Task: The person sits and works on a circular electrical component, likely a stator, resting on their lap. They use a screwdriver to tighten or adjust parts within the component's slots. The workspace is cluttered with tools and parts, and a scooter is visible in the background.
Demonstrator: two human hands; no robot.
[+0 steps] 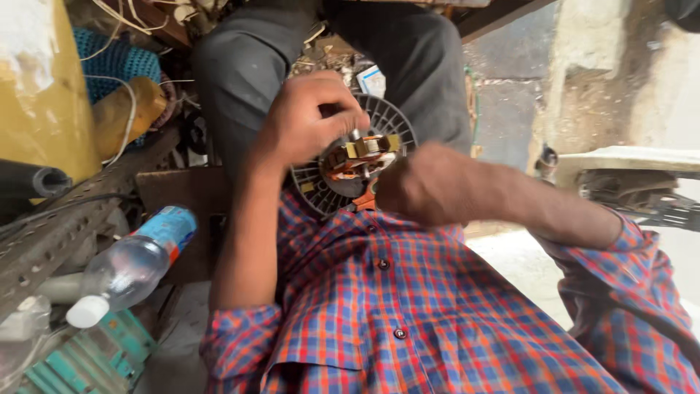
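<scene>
Plaid cloth in red, orange and blue is filling the lower frame: the person's shirt (pixel 408 321), with grey trousers (pixel 248 73) showing above it. Between them the small electric motor (pixel 355 162) is being held over the lap, its dark slotted fan disc (pixel 390 117) facing away, its copper windings and brass-coloured frame facing the camera. The left hand (pixel 310 120) is curling closed over the motor's top, fingers wrapped round the frame near the shaft. The right hand (pixel 419 186) is closing into a fist just under the motor's lower edge; what it is gripping, I cannot tell. Judging by the bare windings, the motor is sitting open and uncased, so work on it is looking mid-way, not finished. No desk is showing; a cluttered workshop is crowding around, with a perforated metal rail (pixel 51 233), a yellow wall (pixel 44 87) and a clear plastic bottle (pixel 131 266) lying on its side at the left.
</scene>
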